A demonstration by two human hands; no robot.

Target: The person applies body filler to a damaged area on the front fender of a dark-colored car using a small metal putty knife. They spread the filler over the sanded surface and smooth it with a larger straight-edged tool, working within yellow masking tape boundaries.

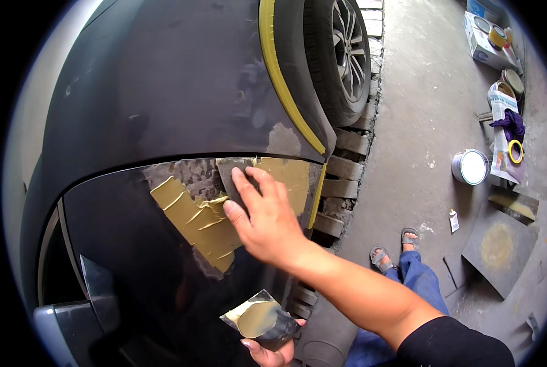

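Note:
My right hand (pixel 267 214) is closed on a thin grey spreader (pixel 227 174), pressed flat against the dark car door (pixel 127 238) near its edge. Wet yellow-tan body filler (pixel 197 217) lies in a ridged diagonal band left of the hand. A smoother patch of filler shows to the right, partly hidden by the fingers. Below, my left hand (pixel 270 355) grips a small dark square plate (pixel 267 324) with a smear of tan filler on it. That hand is cut off by the lower edge.
Yellow tape (pixel 279 79) lines the wheel arch beside the tyre (pixel 328 67). On the right stand a white paint can (pixel 470 167), a bench with a purple cloth (pixel 510 125) and tape roll, and a flat board (pixel 499 244). A small tube (pixel 453 221) lies on the floor.

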